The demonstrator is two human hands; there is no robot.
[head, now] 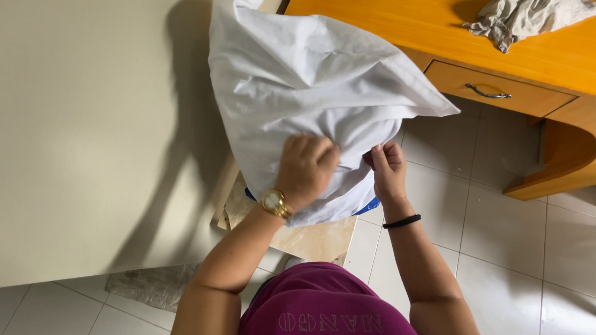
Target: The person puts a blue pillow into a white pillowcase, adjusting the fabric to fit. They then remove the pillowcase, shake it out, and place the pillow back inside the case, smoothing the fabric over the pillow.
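Near the middle of the view, seen from above, a large white cloth (304, 77), crumpled and puffed like a pillowcase or sheet, is held up in front of the person by both bare hands. At its lower edge the left hand (305, 169) is closed into the fabric, knuckles up, with a gold wristwatch (272, 202) worn on that wrist. Just beside it, the right hand (387, 168) is pinched shut on the same edge of the cloth, fingers curled over the hem; a black band (402, 222) is worn around its wrist. Both grips are closed on the white cloth, and the two hands are close together but not touching. Below the cloth, partly hidden by it, a pale wooden stool (310, 242) is seen, with a sliver of something blue (368, 207) showing at the cloth's lower edge. Toward the upper right, an orange wooden worktop (406, 21) with a drawer and metal handle (488, 94) is seen, and a crumpled grey rag (525, 15) is lying on it. White floor tiles (503, 231) are seen at right, a cream wall (71, 116) at left.
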